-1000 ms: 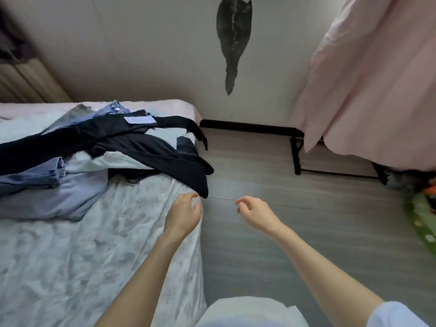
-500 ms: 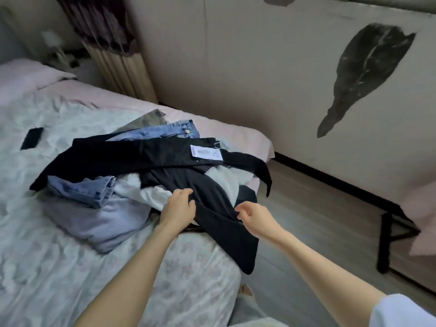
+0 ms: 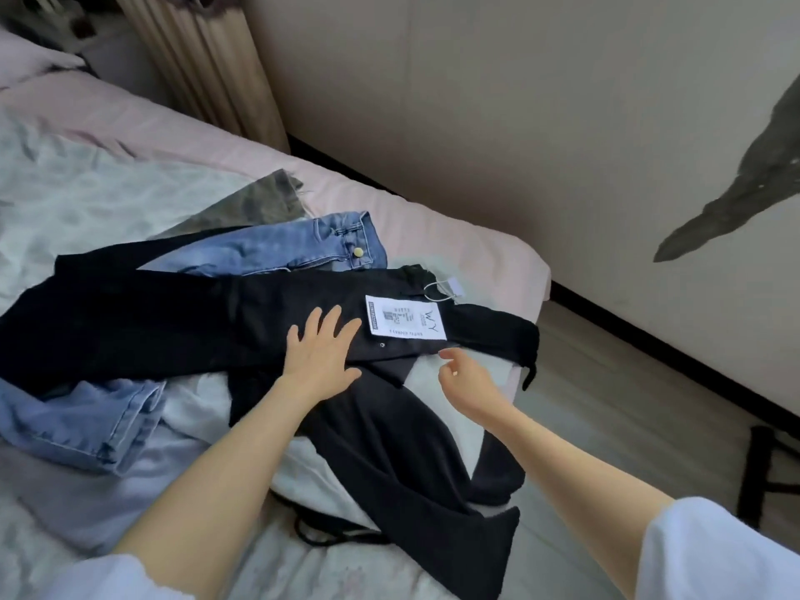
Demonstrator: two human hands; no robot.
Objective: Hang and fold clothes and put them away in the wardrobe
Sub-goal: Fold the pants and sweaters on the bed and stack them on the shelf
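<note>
A pile of clothes lies on the bed point(image 3: 454, 240). On top are black jeans point(image 3: 173, 322) with a white paper tag point(image 3: 404, 323). My left hand point(image 3: 322, 355) rests flat on the black jeans, fingers spread, just left of the tag. My right hand point(image 3: 465, 376) hovers with loosely curled fingers over a white garment point(image 3: 441, 409), close to the black jeans' edge, holding nothing. Blue jeans point(image 3: 303, 246) lie behind the black pair, and another blue denim piece point(image 3: 86, 422) lies at the left. A second black garment point(image 3: 415, 478) trails toward the bed's near edge.
A grey garment point(image 3: 259, 201) peeks out behind the blue jeans. A beige curtain point(image 3: 208, 58) hangs at the back by the wall. Grey floor point(image 3: 627, 404) runs along the bed's right side, with a black metal frame point(image 3: 762, 469) at the far right.
The view has moved closer over the pile. My left hand moved forward from the white garment and now lies flat on the black jeans. My right hand moved up toward the tag.
</note>
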